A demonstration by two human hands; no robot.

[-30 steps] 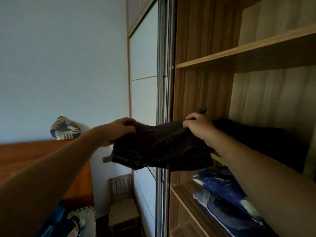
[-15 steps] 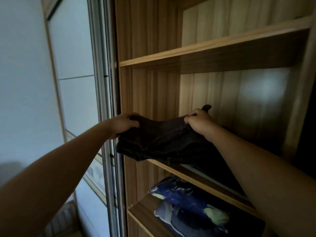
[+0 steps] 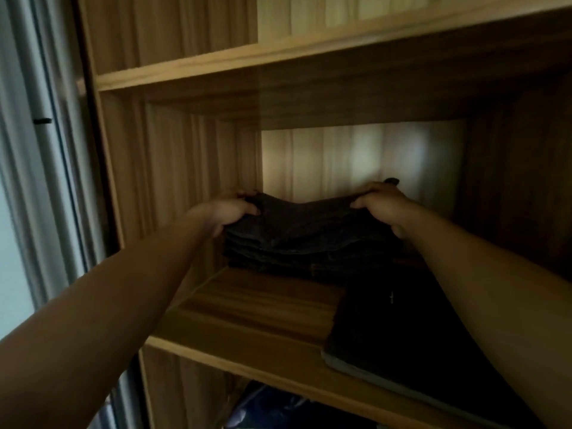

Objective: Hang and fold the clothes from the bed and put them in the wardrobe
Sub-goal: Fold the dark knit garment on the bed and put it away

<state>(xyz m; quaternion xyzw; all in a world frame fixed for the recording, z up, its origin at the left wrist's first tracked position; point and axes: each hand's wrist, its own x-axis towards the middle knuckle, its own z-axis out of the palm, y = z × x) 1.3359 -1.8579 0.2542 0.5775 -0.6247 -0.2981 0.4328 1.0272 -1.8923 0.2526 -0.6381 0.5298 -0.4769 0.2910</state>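
The folded jeans (image 3: pixel 309 239) were clamped at both ends by the hands (image 3: pixel 230 210) (image 3: pixel 382 204), likely to be set squarely on the far shelf (image 3: pixel 247 308).

The picture is dim and a little blurry. A soft pale glow sits on the back wall of the wardrobe (image 3: pixel 356 159), in the middle. The right side is almost black, and the dark cloth (image 3: pixel 402 329) there shows no detail. The shelf above (image 3: pixel 309 54) casts a deep shadow. Straight edges bend near the sides.
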